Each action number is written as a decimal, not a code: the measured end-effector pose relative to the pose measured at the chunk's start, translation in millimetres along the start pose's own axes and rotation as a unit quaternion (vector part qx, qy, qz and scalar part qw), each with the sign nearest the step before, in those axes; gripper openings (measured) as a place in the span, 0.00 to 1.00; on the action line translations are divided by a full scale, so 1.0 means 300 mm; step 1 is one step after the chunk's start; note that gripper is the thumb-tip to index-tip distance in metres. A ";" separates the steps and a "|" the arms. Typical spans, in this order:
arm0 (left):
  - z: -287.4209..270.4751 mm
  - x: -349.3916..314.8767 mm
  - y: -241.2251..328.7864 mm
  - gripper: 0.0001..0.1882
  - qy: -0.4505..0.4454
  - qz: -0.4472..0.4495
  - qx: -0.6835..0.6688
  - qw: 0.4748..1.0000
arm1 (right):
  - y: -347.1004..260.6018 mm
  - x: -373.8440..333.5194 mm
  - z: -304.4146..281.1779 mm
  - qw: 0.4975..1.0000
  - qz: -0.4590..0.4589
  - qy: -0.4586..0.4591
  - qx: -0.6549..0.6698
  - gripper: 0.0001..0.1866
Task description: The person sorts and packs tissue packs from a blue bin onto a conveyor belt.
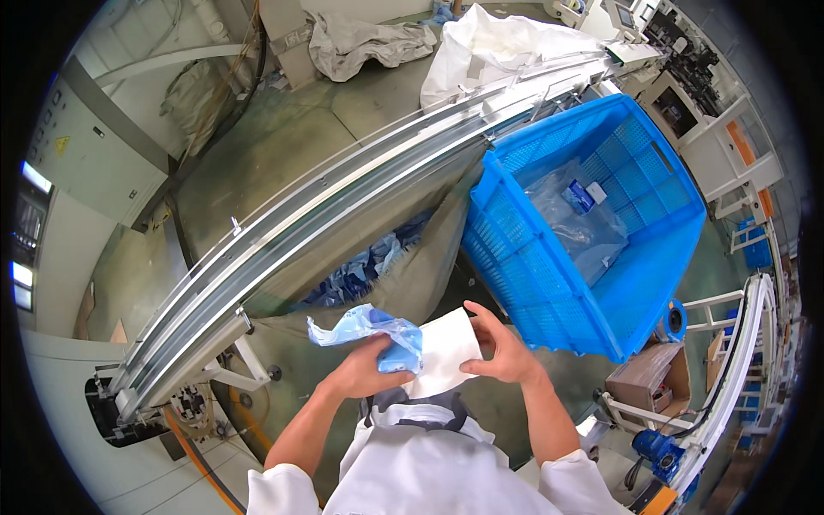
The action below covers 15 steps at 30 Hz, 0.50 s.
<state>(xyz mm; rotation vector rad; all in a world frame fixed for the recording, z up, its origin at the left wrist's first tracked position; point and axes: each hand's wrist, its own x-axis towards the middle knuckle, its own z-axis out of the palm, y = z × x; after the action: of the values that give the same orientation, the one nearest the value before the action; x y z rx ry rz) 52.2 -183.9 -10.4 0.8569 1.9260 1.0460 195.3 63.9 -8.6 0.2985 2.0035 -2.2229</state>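
In front of my body I hold a white paper roll, or a soft tissue pack of similar shape; its exact kind is unclear. My left hand is closed on a crumpled blue plastic wrapper, which covers the left side of the white paper and sticks out loosely to the left. The right side of the paper roll is gripped by my right hand, with the thumb low and the fingers at the upper edge. Some fingertips of the left hand are hidden behind the wrapper.
A large blue plastic crate stands ahead to the right, holding a clear plastic bag and a small blue packet. A conveyor rail curves across ahead. Beneath it hangs a cloth sack with blue wrappers.
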 end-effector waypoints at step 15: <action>-0.037 0.724 -1.048 0.36 0.127 -0.165 0.364 0.908 | -0.019 0.283 0.105 0.904 0.070 0.329 0.263 0.48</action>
<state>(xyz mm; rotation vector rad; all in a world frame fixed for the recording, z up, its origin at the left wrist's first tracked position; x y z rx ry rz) -122.0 -146.4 -348.8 0.7508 2.6287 0.2151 109.6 35.9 -20.1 1.3635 1.4504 -2.7665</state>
